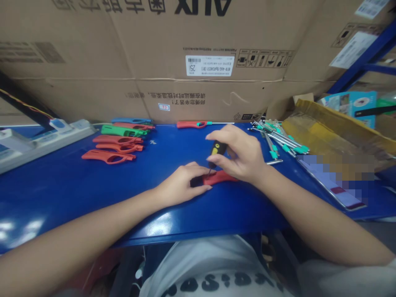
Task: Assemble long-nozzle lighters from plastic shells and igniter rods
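Observation:
My right hand [241, 154] is closed around a small screwdriver with a black and yellow handle [217, 149], held upright with its tip down on a red plastic handle piece [221, 177]. My left hand [182, 183] presses that red piece down on the blue table [93, 185], fingers curled over its left end. The piece's left part is hidden under my fingers.
Several red, green and blue plastic handle shells [119, 142] lie at the back left. One long red tool [193, 124] rests near the cardboard box [198, 62]. A pile of metal rods with green tips [278, 138] sits at the right, beside a power strip [46, 138] far left.

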The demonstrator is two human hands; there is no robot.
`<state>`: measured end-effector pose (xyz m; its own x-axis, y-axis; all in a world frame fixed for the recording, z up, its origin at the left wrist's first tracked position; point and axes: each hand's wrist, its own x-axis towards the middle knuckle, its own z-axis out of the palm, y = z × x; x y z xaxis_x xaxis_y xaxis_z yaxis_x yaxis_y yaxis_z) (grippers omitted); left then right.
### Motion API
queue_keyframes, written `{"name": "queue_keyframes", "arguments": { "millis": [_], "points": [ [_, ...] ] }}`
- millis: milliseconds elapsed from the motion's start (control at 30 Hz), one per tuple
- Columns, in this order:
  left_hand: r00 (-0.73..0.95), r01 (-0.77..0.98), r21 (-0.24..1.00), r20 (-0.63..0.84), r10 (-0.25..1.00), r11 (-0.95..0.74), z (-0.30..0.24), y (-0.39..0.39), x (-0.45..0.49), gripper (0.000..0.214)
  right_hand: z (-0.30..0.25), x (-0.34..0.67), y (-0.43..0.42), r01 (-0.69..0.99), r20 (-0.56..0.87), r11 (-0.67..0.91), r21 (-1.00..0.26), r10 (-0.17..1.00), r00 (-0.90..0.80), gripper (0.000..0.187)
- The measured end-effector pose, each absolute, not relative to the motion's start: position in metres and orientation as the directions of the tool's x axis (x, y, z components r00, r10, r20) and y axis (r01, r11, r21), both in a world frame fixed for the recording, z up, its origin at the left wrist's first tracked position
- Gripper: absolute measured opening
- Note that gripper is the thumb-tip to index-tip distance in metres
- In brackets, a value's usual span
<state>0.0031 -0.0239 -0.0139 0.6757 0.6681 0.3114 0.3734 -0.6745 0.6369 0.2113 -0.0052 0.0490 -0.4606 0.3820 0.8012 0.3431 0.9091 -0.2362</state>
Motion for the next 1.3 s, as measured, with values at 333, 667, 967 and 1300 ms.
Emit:
{"name": "queue_keyframes", "arguments": {
  "millis": [333,667,967,1300],
  "points": [
    [0.685,0.38,0.602,0.328,0.651,-0.703,-0.012,-0.024,0.003,0.029,0.046,0.209,-0.008,0.293,0.806,0.923,-0.249,0.365,-0.466,0.034],
    [0.679,0.356,0.614,0.348,0.647,-0.705,-0.015,-0.024,0.003,0.035,0.041,0.215,-0.003,0.285,0.874,0.939,-0.195,0.298,-0.384,0.034],
    [0.685,0.37,0.616,0.324,0.652,-0.695,-0.013,-0.024,0.003,0.036,0.04,0.209,-0.004,0.265,0.864,0.934,-0.239,0.329,-0.381,0.03],
    [0.684,0.366,0.61,0.335,0.648,-0.702,-0.014,-0.024,0.003,0.035,0.049,0.215,-0.004,0.297,0.806,0.916,-0.269,0.383,-0.452,0.029]
  ]
}}
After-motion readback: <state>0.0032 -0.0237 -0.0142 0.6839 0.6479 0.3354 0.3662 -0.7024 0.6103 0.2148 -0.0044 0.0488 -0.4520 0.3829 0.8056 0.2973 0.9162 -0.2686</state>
